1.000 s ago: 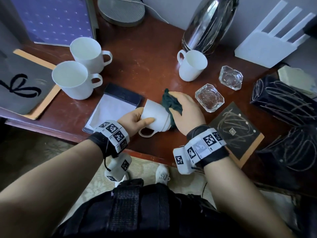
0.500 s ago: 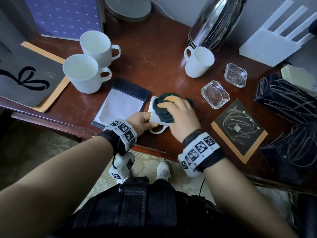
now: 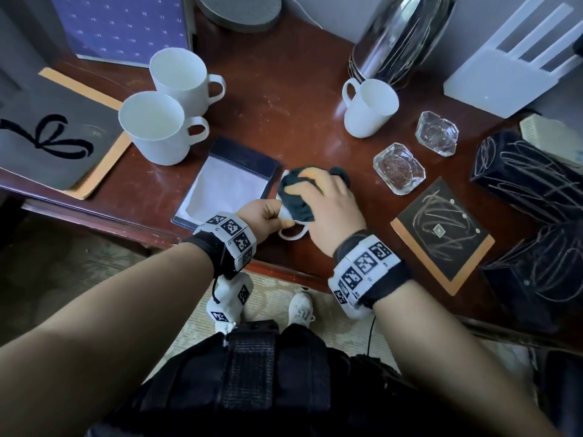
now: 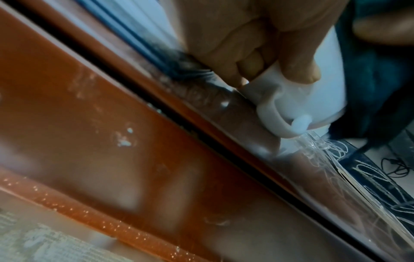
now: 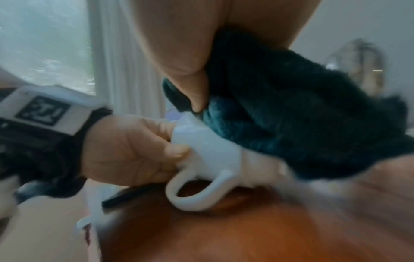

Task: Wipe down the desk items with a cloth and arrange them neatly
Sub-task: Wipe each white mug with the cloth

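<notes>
Near the desk's front edge my left hand (image 3: 263, 216) grips a small white cup (image 3: 291, 230) by its base end; the cup lies tipped on its side with its handle toward me. The cup (image 5: 208, 156) and its handle loop show clearly in the right wrist view, and my left hand's fingers (image 4: 298, 69) curl on the cup (image 4: 318, 99). My right hand (image 3: 325, 200) holds a dark green cloth (image 3: 296, 197) bunched over the cup's mouth and upper side. The cloth (image 5: 291, 115) hides most of the cup's mouth.
Two large white mugs (image 3: 157, 127) stand at the left, a third mug (image 3: 367, 108) by a steel flask (image 3: 400, 36). A notepad (image 3: 230, 181) lies left of my hands. Two glass dishes (image 3: 399, 168), a dark card (image 3: 441, 231) and black boxes (image 3: 530, 178) lie right.
My right hand has carried the cloth from the cup's far side up over its mouth and top. The left hand keeps its grip on the cup, now mostly covered.
</notes>
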The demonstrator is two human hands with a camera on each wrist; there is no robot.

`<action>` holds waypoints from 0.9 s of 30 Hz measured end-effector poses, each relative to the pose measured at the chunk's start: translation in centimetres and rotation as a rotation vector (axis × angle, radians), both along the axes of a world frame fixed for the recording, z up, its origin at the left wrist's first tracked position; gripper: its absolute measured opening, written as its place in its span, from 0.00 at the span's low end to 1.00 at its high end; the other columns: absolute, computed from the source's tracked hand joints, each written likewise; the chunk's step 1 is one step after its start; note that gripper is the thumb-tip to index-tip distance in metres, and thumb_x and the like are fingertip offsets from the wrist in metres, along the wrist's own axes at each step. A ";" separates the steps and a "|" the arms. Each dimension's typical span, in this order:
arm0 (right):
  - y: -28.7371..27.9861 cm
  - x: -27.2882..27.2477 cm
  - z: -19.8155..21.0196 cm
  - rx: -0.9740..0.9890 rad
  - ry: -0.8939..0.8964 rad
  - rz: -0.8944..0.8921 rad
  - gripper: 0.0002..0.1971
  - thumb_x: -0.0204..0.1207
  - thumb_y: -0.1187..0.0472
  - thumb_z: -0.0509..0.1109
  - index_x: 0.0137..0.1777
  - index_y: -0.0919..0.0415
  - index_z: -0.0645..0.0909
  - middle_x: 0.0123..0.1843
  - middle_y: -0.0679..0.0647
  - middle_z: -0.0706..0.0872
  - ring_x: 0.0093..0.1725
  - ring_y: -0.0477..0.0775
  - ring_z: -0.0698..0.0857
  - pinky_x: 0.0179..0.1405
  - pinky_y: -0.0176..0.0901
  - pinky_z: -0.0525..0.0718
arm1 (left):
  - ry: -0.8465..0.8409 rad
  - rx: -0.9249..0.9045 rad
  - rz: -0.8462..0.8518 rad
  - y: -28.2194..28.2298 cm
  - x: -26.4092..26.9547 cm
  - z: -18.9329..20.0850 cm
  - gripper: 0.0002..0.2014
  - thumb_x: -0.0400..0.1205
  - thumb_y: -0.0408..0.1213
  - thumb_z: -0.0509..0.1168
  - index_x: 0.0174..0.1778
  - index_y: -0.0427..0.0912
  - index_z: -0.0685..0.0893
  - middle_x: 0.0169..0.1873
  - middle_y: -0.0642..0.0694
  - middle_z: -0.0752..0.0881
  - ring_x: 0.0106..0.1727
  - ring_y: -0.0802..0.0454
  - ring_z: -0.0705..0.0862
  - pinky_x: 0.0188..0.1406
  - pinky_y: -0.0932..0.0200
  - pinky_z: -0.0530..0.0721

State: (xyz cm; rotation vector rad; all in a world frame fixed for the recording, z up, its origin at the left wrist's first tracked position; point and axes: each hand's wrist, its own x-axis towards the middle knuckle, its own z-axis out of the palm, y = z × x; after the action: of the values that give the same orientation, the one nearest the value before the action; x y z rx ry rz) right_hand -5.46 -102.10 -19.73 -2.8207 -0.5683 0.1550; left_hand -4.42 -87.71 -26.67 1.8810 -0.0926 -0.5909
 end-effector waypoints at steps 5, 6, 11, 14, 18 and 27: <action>-5.4 0.2 0.3 -0.115 0.167 -0.295 0.26 0.72 0.76 0.58 0.68 0.55 0.73 0.72 0.53 0.67 0.68 0.63 0.68 0.62 0.50 0.73 | 0.016 -0.076 0.002 0.1 -0.1 -0.1 0.15 0.79 0.27 0.66 0.61 0.43 0.84 0.52 0.53 0.84 0.56 0.58 0.81 0.64 0.65 0.73; -5.4 0.5 0.7 -0.074 0.123 -0.304 0.26 0.71 0.76 0.59 0.67 0.56 0.74 0.71 0.54 0.68 0.68 0.63 0.69 0.63 0.50 0.73 | 0.017 -0.082 0.010 0.1 -0.1 -0.1 0.15 0.79 0.27 0.66 0.61 0.44 0.84 0.52 0.53 0.85 0.57 0.57 0.82 0.65 0.64 0.73; 0.4 1.2 2.0 0.091 -0.035 -0.071 0.26 0.69 0.74 0.63 0.67 0.55 0.77 0.70 0.55 0.72 0.66 0.62 0.70 0.64 0.49 0.69 | 0.013 -0.044 0.008 0.2 -0.1 0.0 0.09 0.80 0.30 0.66 0.54 0.43 0.86 0.47 0.51 0.86 0.47 0.61 0.81 0.51 0.75 0.74; 1.0 0.1 0.5 -0.007 -0.008 0.038 0.23 0.71 0.71 0.64 0.65 0.52 0.79 0.72 0.54 0.73 0.66 0.63 0.70 0.64 0.52 0.69 | 0.017 0.027 0.004 0.1 0.1 0.1 0.03 0.80 0.32 0.66 0.44 0.43 0.83 0.41 0.49 0.84 0.44 0.56 0.79 0.46 0.67 0.71; -4.2 0.1 0.0 -0.056 0.121 -0.263 0.27 0.70 0.76 0.58 0.67 0.54 0.76 0.72 0.53 0.70 0.67 0.61 0.68 0.65 0.46 0.69 | 0.021 -0.105 0.045 0.1 -0.2 0.1 0.14 0.79 0.26 0.66 0.58 0.45 0.84 0.49 0.53 0.84 0.49 0.62 0.81 0.50 0.80 0.74; -4.6 0.4 2.4 0.292 0.064 -0.322 0.33 0.73 0.75 0.63 0.77 0.54 0.65 0.75 0.53 0.71 0.74 0.53 0.68 0.73 0.40 0.64 | 0.100 -0.285 0.074 -0.1 0.9 1.0 0.07 0.80 0.32 0.65 0.53 0.38 0.84 0.46 0.46 0.88 0.45 0.59 0.87 0.52 0.65 0.82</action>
State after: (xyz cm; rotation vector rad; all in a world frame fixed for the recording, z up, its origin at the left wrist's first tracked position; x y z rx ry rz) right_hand -5.05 -106.72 -17.32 -2.5659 -0.1051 0.0903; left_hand -3.47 -87.82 -25.64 1.5699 -0.0394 -0.5871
